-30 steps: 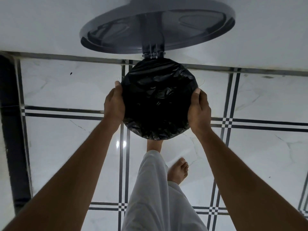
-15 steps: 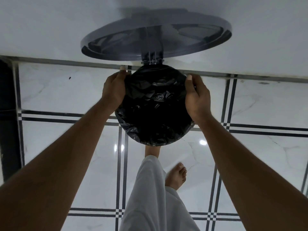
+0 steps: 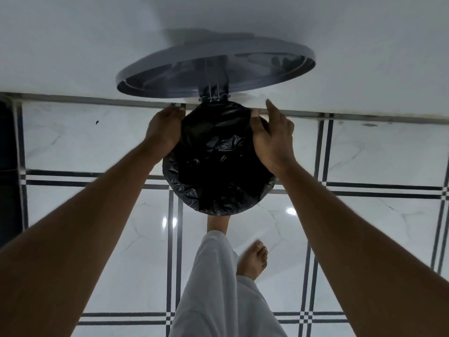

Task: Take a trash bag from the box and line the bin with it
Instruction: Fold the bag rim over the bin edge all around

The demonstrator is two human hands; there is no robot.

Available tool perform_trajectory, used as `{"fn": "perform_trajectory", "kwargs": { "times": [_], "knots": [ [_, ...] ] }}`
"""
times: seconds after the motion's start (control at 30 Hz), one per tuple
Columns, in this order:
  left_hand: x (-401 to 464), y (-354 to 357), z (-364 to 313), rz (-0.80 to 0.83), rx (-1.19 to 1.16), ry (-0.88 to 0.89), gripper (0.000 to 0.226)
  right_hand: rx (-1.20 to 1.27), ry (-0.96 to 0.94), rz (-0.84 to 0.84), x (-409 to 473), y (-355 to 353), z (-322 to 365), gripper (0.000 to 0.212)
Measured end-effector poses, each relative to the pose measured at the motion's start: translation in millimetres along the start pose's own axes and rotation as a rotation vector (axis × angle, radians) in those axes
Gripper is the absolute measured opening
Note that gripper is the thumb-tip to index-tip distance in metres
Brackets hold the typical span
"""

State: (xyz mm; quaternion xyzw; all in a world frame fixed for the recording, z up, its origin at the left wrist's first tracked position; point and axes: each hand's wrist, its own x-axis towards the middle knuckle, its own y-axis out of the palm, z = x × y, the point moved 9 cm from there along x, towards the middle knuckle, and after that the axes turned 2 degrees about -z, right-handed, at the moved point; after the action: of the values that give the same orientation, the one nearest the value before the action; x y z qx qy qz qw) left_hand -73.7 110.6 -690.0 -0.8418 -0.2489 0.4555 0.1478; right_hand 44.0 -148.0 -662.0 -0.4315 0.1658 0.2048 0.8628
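Seen from above, the round bin's mouth is covered by a black trash bag (image 3: 213, 166), whose crinkled edge folds over the rim all round the near side. The grey bin lid (image 3: 216, 69) stands open against the white wall behind, joined by a hinge. My left hand (image 3: 165, 132) grips the bag's edge at the far left of the rim, fingers curled over it. My right hand (image 3: 272, 139) pinches the bag at the far right of the rim, thumb on the plastic and index finger pointing up. The bin's body is hidden under the bag.
White marble floor tiles with dark double lines (image 3: 97, 176) lie all round. One bare foot (image 3: 217, 224) sits at the bin's near base, the other (image 3: 252, 261) stands behind it, beside a white trouser leg (image 3: 218, 288). A dark strip (image 3: 7, 166) runs down the left edge.
Both hands slid along the rim from its sides to the far side by the hinge, taking the bag's edge with them. The bin and lid appear lower in the frame.
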Motion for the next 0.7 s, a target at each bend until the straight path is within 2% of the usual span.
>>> {"fn": "perform_trajectory", "kwargs": {
  "times": [0.1,0.17,0.23,0.33,0.37,0.43,0.47,0.53,0.6,0.7],
  "knots": [
    [-37.1,-27.7,8.3,-0.212,0.022,0.036,0.026,0.132,-0.016,-0.165,-37.4,-28.7,9.7,0.047],
    [-74.6,-36.1,10.4,-0.254,-0.051,0.071,0.024,0.195,-0.076,-0.264,-70.3,-45.6,21.4,0.028],
    [-111.9,-44.2,8.1,-0.279,-0.227,0.084,0.015,0.275,-0.089,-0.303,-99.1,-59.9,37.4,0.019],
    [-167.2,-77.7,-18.4,-0.500,-0.509,0.147,0.009,0.289,-0.133,-0.359,-129.7,-90.7,69.7,0.045],
    [-184.7,-95.2,-33.9,-0.624,-0.512,0.231,0.011,0.282,-0.196,-0.410,-135.2,-106.2,86.1,0.052],
    [-214.9,-124.4,-75.0,-0.804,-0.372,0.498,0.031,0.284,-0.327,-0.497,-137.7,-132.1,119.1,0.057],
    [-222.8,-128.8,-96.0,-0.805,-0.235,0.649,0.042,0.281,-0.383,-0.509,-133.9,-140.7,131.7,0.058],
    [-219.6,-117.5,-124.5,-0.654,0.056,0.843,0.049,0.236,-0.478,-0.486,-119.9,-144.9,149.4,0.058],
    [-208.6,-100.6,-129.2,-0.491,0.235,0.888,0.045,0.177,-0.519,-0.441,-108.1,-141.3,153.1,0.055],
    [-207.3,-95.4,-121.8,-0.461,0.319,0.865,0.039,0.103,-0.482,-0.399,-108.1,-132.9,142.6,0.050]
  ]
}}
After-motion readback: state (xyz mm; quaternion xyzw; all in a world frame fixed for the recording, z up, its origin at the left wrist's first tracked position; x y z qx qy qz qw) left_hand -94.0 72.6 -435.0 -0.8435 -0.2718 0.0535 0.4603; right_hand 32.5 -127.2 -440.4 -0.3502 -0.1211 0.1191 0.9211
